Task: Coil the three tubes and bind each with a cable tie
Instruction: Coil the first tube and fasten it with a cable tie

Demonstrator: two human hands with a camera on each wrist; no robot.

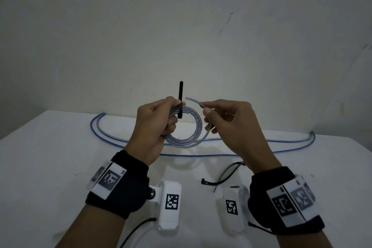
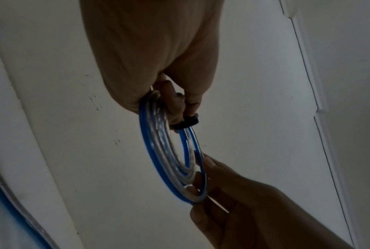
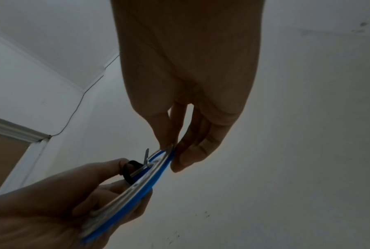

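Observation:
A clear tube with a blue stripe is wound into a coil (image 1: 188, 126) held in the air above the white table (image 1: 50, 157). My left hand (image 1: 161, 119) grips the coil's left side together with a black cable tie (image 1: 180, 99) that wraps the coil and sticks upward. My right hand (image 1: 219, 115) pinches the coil's right side near the tube's loose end (image 1: 194, 100). The left wrist view shows the coil (image 2: 169, 158) and the tie's head (image 2: 186, 123). In the right wrist view, my right fingers (image 3: 180, 151) pinch the coil (image 3: 141, 182).
Two long uncoiled tubes (image 1: 281, 145) lie in wide arcs across the back of the table. More black cable ties (image 1: 223, 177) lie on the table near my right wrist. A plain wall stands behind the table.

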